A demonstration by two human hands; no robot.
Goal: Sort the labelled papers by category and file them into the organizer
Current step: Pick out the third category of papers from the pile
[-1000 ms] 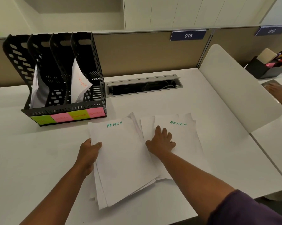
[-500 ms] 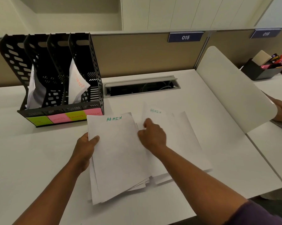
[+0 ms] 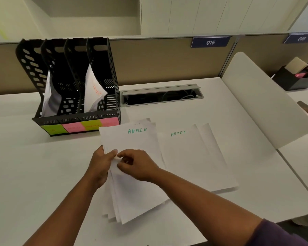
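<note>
You're in an office cubicle: numbered partition sign (image 3: 210,42), desk (image 3: 34,166) w/ cable tray (image 3: 162,95), file organizer (image 3: 75,86).

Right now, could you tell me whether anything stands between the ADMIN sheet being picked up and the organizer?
Nothing visible does. Both the left hand and right hand pinch the top ADMIN sheet at its left edge, and the organizer stands directly behind the stack on bare desk.

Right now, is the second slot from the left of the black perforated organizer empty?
Apparently empty: black perforated organizer shows papers only in first and third slots.
</note>
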